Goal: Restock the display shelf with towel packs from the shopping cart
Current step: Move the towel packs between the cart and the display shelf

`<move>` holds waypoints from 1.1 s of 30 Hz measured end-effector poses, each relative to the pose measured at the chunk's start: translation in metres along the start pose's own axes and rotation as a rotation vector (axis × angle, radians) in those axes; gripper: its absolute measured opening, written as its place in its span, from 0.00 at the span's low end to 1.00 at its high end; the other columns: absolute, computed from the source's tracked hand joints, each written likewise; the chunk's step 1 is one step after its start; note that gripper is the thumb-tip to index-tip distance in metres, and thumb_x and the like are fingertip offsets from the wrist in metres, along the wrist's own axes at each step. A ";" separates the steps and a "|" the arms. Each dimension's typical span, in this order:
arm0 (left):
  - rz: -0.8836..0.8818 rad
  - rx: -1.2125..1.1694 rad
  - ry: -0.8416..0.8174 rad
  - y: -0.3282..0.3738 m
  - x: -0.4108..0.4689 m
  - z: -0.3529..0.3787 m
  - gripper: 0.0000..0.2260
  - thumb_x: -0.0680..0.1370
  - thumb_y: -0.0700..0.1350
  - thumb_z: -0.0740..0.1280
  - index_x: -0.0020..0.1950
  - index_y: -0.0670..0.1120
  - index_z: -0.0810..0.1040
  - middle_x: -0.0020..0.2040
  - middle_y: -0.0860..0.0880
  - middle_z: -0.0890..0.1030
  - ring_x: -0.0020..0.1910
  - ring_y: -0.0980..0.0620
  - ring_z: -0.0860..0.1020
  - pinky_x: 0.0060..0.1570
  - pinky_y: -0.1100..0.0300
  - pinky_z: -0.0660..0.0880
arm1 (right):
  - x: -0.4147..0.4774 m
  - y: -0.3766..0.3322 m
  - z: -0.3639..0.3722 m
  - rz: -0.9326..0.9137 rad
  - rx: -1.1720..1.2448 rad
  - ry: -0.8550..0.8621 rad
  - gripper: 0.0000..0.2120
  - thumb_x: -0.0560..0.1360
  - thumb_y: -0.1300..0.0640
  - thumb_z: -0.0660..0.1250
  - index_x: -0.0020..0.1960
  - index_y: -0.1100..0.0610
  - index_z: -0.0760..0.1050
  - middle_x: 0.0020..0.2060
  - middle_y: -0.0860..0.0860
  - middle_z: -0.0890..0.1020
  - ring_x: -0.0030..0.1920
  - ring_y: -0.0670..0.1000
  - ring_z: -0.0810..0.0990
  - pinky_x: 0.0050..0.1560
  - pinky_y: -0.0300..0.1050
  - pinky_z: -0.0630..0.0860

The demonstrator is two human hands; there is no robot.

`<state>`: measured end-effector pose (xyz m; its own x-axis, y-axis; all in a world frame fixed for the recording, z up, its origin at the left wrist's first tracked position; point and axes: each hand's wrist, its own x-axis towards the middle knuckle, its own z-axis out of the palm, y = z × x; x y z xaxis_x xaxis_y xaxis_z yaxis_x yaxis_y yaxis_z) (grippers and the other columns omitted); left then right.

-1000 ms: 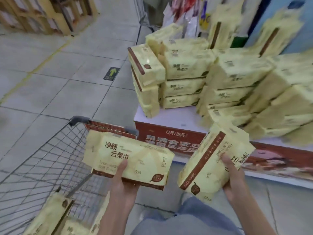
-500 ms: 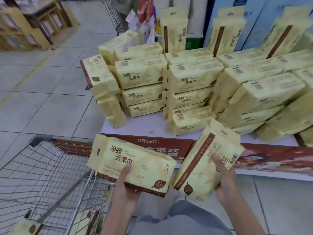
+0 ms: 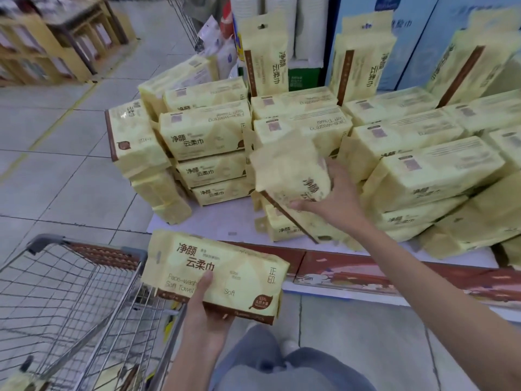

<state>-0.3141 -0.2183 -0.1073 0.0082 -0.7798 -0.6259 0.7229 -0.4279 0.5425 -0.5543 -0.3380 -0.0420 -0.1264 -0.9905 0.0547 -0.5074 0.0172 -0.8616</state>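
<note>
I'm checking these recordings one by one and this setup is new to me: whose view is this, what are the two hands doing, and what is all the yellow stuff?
There is no machine here. A person wears a wide-angle camera on the head, so the single view looks forward and down at their own arms.

The left hand grips a first pack of yellow face towels. It holds the pack roughly level, thumb on top, beside the wire shopping cart.

The right hand holds a second pack. This one is tilted and blurred, and it sits over the low display shelf.

The shelf carries many stacked packs of the same kind, with a few standing upright behind them. So both hands hold stock for the shelf.
</note>
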 end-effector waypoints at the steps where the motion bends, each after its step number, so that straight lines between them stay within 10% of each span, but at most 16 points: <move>1: -0.005 0.002 0.012 0.001 0.004 0.002 0.53 0.43 0.54 0.83 0.68 0.52 0.73 0.58 0.45 0.82 0.53 0.45 0.81 0.37 0.53 0.80 | 0.012 0.006 0.004 -0.078 -0.170 -0.041 0.49 0.53 0.38 0.80 0.69 0.49 0.64 0.62 0.48 0.74 0.63 0.51 0.71 0.62 0.51 0.70; 13: 0.009 -0.021 0.082 0.021 0.045 0.015 0.38 0.56 0.52 0.79 0.66 0.52 0.74 0.59 0.45 0.82 0.54 0.44 0.79 0.45 0.51 0.78 | 0.063 0.057 0.045 -0.348 -0.903 -0.281 0.52 0.57 0.40 0.79 0.74 0.54 0.61 0.67 0.57 0.70 0.69 0.60 0.65 0.72 0.56 0.56; 19: 0.026 -0.042 0.116 0.028 0.062 0.021 0.29 0.66 0.50 0.70 0.68 0.51 0.72 0.56 0.45 0.82 0.54 0.44 0.78 0.47 0.51 0.74 | 0.066 0.077 0.052 -0.413 -0.976 -0.339 0.53 0.52 0.42 0.82 0.72 0.56 0.66 0.68 0.56 0.71 0.70 0.61 0.67 0.70 0.60 0.60; 25: -0.025 -0.009 0.085 0.031 0.069 0.034 0.53 0.43 0.54 0.83 0.67 0.53 0.73 0.60 0.46 0.81 0.62 0.43 0.76 0.54 0.47 0.73 | 0.057 0.081 0.055 -0.386 -1.005 -0.221 0.54 0.51 0.42 0.82 0.71 0.52 0.63 0.68 0.56 0.73 0.68 0.62 0.71 0.64 0.64 0.67; 33: -0.081 -0.111 0.029 0.034 0.062 0.049 0.34 0.64 0.48 0.75 0.70 0.50 0.71 0.62 0.44 0.80 0.62 0.43 0.77 0.45 0.49 0.80 | 0.037 0.070 0.050 -0.257 -0.770 -0.246 0.37 0.71 0.49 0.72 0.75 0.55 0.61 0.75 0.56 0.61 0.77 0.59 0.51 0.74 0.59 0.52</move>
<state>-0.3223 -0.3034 -0.1001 -0.0347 -0.7302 -0.6823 0.7939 -0.4349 0.4250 -0.5516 -0.3807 -0.1255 0.2162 -0.9763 0.0141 -0.9450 -0.2128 -0.2482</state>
